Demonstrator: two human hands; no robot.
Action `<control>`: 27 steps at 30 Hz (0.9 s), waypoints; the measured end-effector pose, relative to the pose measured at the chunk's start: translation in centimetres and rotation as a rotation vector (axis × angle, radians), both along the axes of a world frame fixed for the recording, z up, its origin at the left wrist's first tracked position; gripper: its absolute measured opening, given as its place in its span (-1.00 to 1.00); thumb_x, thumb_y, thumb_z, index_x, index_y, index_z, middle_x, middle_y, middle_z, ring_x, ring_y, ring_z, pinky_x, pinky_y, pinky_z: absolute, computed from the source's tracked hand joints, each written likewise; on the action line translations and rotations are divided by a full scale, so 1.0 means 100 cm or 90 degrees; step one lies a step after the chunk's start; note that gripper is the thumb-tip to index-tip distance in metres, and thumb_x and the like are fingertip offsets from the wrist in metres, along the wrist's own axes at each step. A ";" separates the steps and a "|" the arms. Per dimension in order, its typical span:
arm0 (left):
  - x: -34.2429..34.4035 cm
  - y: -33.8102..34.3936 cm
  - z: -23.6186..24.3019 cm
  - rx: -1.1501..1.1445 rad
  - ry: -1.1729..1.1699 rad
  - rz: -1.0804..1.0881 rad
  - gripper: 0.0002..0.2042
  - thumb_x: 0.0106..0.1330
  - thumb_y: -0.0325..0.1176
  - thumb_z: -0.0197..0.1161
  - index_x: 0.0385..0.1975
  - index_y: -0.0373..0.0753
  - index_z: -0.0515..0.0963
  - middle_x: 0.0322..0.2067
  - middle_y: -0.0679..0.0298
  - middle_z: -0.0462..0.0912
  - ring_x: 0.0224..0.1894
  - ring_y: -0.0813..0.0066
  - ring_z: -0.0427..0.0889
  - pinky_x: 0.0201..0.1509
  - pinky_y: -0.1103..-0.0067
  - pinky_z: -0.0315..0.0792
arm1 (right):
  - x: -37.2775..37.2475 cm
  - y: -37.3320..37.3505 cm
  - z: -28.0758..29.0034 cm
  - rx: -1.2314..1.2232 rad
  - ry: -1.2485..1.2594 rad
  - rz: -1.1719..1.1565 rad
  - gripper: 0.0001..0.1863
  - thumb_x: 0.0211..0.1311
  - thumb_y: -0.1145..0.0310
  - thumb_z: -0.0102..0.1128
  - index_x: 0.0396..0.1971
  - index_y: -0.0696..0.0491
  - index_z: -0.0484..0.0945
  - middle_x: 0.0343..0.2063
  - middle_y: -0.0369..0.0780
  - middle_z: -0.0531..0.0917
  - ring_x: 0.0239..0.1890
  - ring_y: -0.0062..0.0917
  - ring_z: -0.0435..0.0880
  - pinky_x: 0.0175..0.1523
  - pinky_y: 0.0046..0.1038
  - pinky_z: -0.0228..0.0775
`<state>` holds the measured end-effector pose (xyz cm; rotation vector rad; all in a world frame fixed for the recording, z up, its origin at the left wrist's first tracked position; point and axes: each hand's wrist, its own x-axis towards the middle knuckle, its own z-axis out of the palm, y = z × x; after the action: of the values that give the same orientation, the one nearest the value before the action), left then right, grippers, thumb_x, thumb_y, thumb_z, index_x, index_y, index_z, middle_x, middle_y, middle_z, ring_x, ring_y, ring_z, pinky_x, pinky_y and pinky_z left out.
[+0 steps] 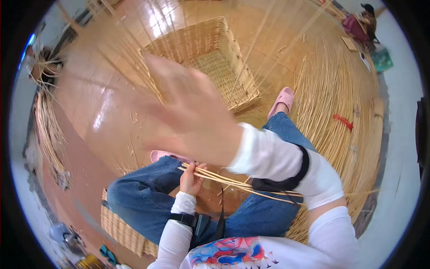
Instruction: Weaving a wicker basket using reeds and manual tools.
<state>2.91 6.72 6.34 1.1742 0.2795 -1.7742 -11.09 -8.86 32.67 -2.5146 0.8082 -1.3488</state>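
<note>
1. Left hand [191, 178]: fingers closed around the near ends of a thin bundle of reeds [233, 184], held over the lap; the reeds run rightward across the jeans.
2. Right hand [188, 105]: raised close to the camera, fingers spread apart, holding nothing; heavily blurred.
3. Obstruction: the right hand and its white sleeve hide part of the basket, the right knee and the far ends of the reeds.
4. One rectangular woven basket [210, 58], on the wooden floor [96, 96] just beyond the feet.
5. Two pink slippers [282, 99], the left one mostly hidden.
6. Large fan of loose reeds [333, 96] on the right; count not possible.
7. One red tool [343, 121] lying on that fan; kind unclear.
</note>
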 end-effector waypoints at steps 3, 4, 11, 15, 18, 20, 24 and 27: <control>0.013 0.009 0.009 -0.035 0.017 0.045 -0.78 0.49 -0.24 -0.02 -0.22 -0.28 0.44 -0.27 0.12 0.61 -0.15 0.18 0.62 -0.03 0.32 0.56 | 0.057 -0.023 0.054 0.012 0.129 0.038 -0.54 0.24 0.01 0.07 0.13 -0.22 0.47 0.08 -0.09 0.47 0.27 -0.22 0.28 0.22 0.32 -0.06; 0.019 0.009 0.013 -0.031 0.006 0.052 -0.76 0.49 -0.22 -0.01 -0.23 -0.28 0.45 -0.29 0.14 0.61 -0.16 0.19 0.63 -0.05 0.35 0.58 | 0.060 -0.037 0.062 0.123 0.260 0.097 -0.58 0.29 0.05 0.03 0.13 -0.25 0.47 0.06 -0.08 0.49 0.31 -0.26 0.24 0.23 0.33 -0.06; 0.031 0.010 0.014 -0.061 0.097 0.041 -0.72 0.52 -0.19 -0.10 -0.20 -0.30 0.42 -0.13 -0.04 0.61 -0.09 0.11 0.61 0.06 0.29 0.55 | 0.023 -0.076 -0.017 0.049 0.520 -0.033 -0.71 0.24 0.22 0.07 -0.05 -0.16 0.55 -0.01 -0.22 0.61 0.39 -0.36 0.18 0.08 0.02 0.27; 0.027 0.012 0.018 -0.052 0.023 0.049 -0.70 0.53 -0.14 -0.15 -0.21 -0.25 0.40 -0.09 -0.09 0.60 -0.07 0.10 0.61 0.05 0.26 0.52 | 0.004 -0.070 -0.034 -0.044 0.547 -0.080 -0.87 0.07 0.28 0.17 -0.52 -0.04 0.67 -0.40 -0.40 0.69 0.05 -0.47 0.43 -0.04 -0.22 0.32; 0.023 0.009 0.028 -0.051 0.024 0.029 -0.69 0.53 -0.13 -0.17 -0.17 -0.26 0.38 -0.05 -0.09 0.57 -0.01 0.09 0.58 0.08 0.28 0.51 | -0.023 -0.047 -0.018 -0.104 0.477 0.045 -0.87 0.03 0.24 0.24 -0.56 -0.03 0.61 -0.45 -0.37 0.65 -0.02 -0.42 0.46 -0.07 -0.19 0.37; 0.018 0.005 0.035 -0.042 0.058 0.015 -0.70 0.52 -0.19 -0.14 -0.10 -0.31 0.39 0.02 -0.10 0.52 0.04 0.09 0.55 0.16 0.26 0.47 | -0.051 -0.030 -0.003 0.061 0.509 0.048 -0.86 0.02 0.25 0.26 -0.56 -0.01 0.58 -0.43 -0.34 0.64 -0.02 -0.36 0.48 0.01 -0.09 0.35; 0.001 -0.001 0.047 -0.108 0.184 -0.067 -0.67 0.49 -0.27 -0.05 0.09 -0.35 0.37 -0.01 0.03 0.53 0.02 0.16 0.56 0.18 0.27 0.45 | -0.101 0.014 0.024 -0.008 0.625 -0.061 -0.89 0.09 0.29 0.25 -0.42 -0.02 0.61 -0.37 -0.29 0.64 0.09 -0.28 0.46 0.29 0.00 0.15; -0.013 -0.004 0.052 -0.158 0.249 -0.108 -0.69 0.47 -0.29 0.00 0.07 -0.35 0.42 -0.12 0.15 0.54 -0.04 0.26 0.57 0.18 0.32 0.46 | -0.110 0.065 0.032 -0.060 0.650 -0.186 -0.84 0.11 0.34 0.23 -0.29 -0.02 0.64 -0.29 -0.24 0.66 0.10 -0.23 0.45 0.37 0.00 0.03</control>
<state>1.64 6.29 11.51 0.6869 0.1832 -2.1171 -22.13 -2.34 35.86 -3.1999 1.3079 -0.0133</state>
